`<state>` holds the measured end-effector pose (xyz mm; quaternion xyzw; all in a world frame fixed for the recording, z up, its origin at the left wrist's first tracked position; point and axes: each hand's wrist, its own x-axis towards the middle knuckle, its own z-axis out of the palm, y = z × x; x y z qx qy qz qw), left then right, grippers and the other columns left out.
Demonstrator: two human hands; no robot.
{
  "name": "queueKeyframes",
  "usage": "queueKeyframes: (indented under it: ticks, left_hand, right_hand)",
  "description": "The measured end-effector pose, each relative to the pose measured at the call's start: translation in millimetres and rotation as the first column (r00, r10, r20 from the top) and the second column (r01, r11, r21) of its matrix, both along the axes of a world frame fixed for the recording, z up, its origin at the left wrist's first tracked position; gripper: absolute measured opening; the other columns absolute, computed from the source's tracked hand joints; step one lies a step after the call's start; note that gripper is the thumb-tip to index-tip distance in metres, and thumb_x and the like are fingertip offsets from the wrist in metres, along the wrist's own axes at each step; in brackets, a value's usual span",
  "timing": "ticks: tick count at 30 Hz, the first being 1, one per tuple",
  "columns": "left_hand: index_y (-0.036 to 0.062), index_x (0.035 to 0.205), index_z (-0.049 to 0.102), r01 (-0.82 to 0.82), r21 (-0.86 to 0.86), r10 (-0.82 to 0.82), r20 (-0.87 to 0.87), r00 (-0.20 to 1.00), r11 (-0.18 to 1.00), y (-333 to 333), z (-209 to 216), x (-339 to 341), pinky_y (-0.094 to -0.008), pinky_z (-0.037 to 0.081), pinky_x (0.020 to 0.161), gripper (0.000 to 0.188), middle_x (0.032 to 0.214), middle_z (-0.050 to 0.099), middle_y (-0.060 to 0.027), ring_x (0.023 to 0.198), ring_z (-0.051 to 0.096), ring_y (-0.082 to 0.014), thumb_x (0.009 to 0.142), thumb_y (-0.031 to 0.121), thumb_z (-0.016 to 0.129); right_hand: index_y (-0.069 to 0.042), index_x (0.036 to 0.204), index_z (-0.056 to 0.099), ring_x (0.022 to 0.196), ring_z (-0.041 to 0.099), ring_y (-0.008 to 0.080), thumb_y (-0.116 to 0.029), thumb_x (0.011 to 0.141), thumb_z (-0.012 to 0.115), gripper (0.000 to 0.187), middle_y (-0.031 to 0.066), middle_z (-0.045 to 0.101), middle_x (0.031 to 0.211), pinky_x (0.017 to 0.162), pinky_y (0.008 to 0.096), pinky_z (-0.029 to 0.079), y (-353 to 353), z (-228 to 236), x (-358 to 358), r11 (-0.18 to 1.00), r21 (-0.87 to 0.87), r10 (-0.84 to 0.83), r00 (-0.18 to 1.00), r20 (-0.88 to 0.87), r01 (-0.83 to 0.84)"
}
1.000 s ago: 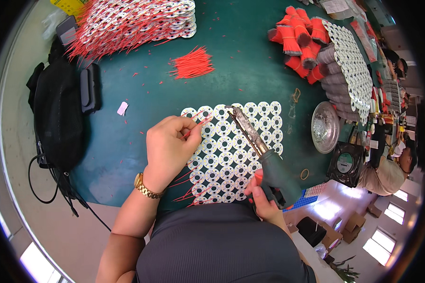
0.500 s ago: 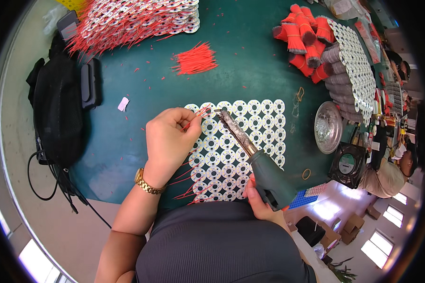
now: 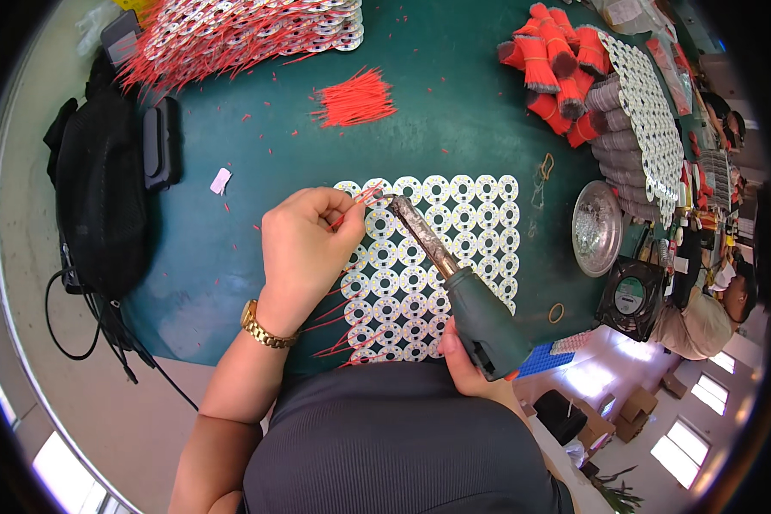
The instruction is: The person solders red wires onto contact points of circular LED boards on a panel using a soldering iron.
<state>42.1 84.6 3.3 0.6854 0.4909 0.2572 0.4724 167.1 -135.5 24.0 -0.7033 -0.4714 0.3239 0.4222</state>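
Sliding up the panel of round white boards since a second ago, the soldering tool in the right hand now has its tip at the top-left discs. The left hand pinches one red wire there. One loose wire pile lies on the worktop; boards run six across.

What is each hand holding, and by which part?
The left hand pinches a red wire near its lower end. The right hand grips the soldering iron by its dark handle.
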Motion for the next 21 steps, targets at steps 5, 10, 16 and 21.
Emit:
queueKeyframes:
  ticks: [5,10,16,21]
  left_hand:
    - [0.0012,0.073,0.069,0.017,0.062,-0.017,-0.005,1.0,0.998,0,0,0,-0.0275,0.046,0.051,0.009,0.064,0.064,-0.0061,0.052,0.057,-0.0131,0.075,0.007,0.075]
    - [0.0013,0.073,0.068,0.026,0.093,-0.024,-0.029,0.999,0.995,0,3,1,-0.0279,0.046,0.052,0.008,0.063,0.063,-0.0062,0.053,0.058,-0.0137,0.075,0.007,0.074]
    - [0.0011,0.075,0.068,-0.033,0.035,0.03,0.092,0.995,0.999,-1,5,-4,-0.0258,0.042,0.051,0.007,0.068,0.06,-0.0041,0.054,0.054,-0.0106,0.077,0.005,0.074]
    - [-0.0004,0.081,0.068,0.067,0.146,-0.08,0.081,0.994,0.987,-14,9,-9,-0.0215,0.037,0.053,0.006,0.075,0.054,0.0,0.06,0.046,-0.0044,0.083,0.002,0.073]
  right_hand:
    - [-0.002,0.097,0.057,0.069,0.059,0.0122,-0.009,0.092,0.06,0.009,0.0058,0.059,0.079,0.062,0.0269,0.05,-6,-4,-1,0.998,-0.047,-0.033,0.999,-0.004,0.033]
    - [-0.001,0.111,0.054,0.067,0.056,0.0126,-0.013,0.093,0.058,0.022,0.0067,0.059,0.079,0.06,0.0254,0.046,-13,1,3,0.997,-0.076,-0.034,0.999,-0.003,0.034]
    - [-0.001,0.131,0.046,0.071,0.057,0.013,-0.012,0.093,0.057,0.041,0.0081,0.059,0.082,0.061,0.0264,0.045,-13,-3,6,0.998,0.037,-0.043,0.994,-0.101,0.047]
    - [-0.004,0.09,0.068,0.066,0.065,0.0235,-0.013,0.079,0.072,0.014,0.0065,0.067,0.077,0.063,0.0312,0.052,-21,1,-2,0.98,-0.066,-0.189,0.982,-0.027,0.187]
